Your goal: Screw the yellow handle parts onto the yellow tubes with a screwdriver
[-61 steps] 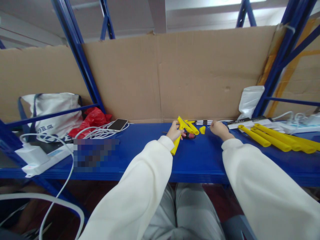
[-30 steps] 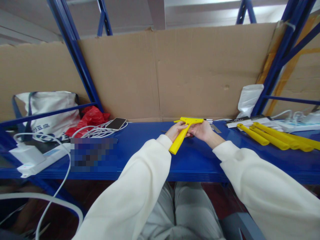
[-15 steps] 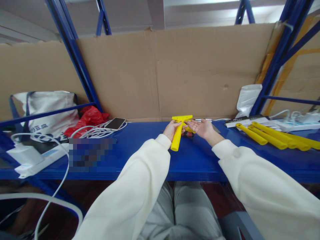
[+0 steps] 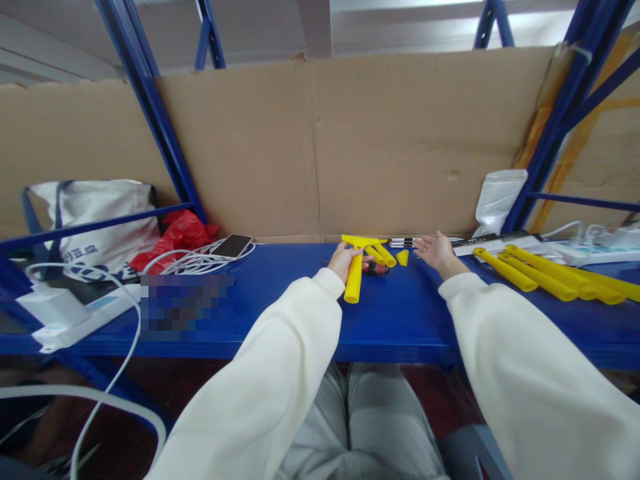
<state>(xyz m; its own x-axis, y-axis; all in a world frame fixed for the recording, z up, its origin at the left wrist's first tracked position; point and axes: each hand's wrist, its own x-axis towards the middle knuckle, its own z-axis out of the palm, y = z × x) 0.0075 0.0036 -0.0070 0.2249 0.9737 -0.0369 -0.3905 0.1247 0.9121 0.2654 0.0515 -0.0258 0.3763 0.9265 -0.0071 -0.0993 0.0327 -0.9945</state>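
My left hand [image 4: 344,262] is closed around a yellow T-shaped scraper [image 4: 353,279], gripping it just below its crosspiece, with the tubular handle pointing toward me. To the right, my right hand [image 4: 439,255] is held above the table with its palm turned up and fingers apart, holding nothing. Between the hands lie a small yellow plastic piece [image 4: 403,257] and some yellow tubular parts [image 4: 385,255]. A red and black tool [image 4: 377,269], perhaps a screwdriver, is partly hidden behind my left hand and the scraper.
Several yellow handles [image 4: 553,277] lie on the blue table [image 4: 295,307] at the right. Pen-like sticks [image 4: 400,243] rest at the back. On the left are a phone [image 4: 233,246], coiled white cable, a red bag [image 4: 183,240] and a power strip [image 4: 85,320]. Cardboard [image 4: 240,153] walls the back.
My right hand has moved right, away from the scraper, uncovering the small yellow piece and the yellow parts on the table. My left hand keeps hold of the scraper almost in place.
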